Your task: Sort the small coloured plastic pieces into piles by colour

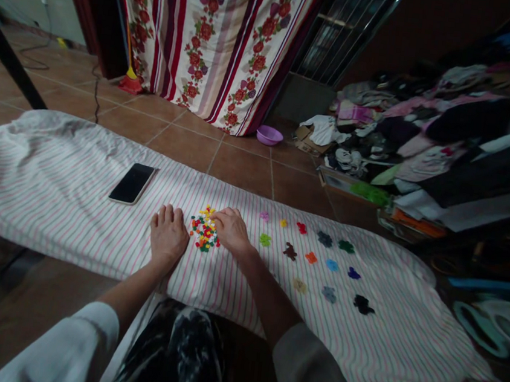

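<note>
A mixed pile of small coloured pieces, red, green, yellow, white and orange, lies on the striped cloth. Flat on the cloth just left of the pile rests my left hand, holding nothing. My right hand is at the pile's upper right edge, its fingers bent together at the yellow pieces; what they pinch, if anything, is too small to make out. Several single-colour heaps are spread out to the right, among them lime green, brown, orange, light blue and black.
A phone lies on the cloth left of my hands. Beyond the cloth's far edge, a purple basin stands on the tiled floor near a floral curtain. Clothes are heaped at the right.
</note>
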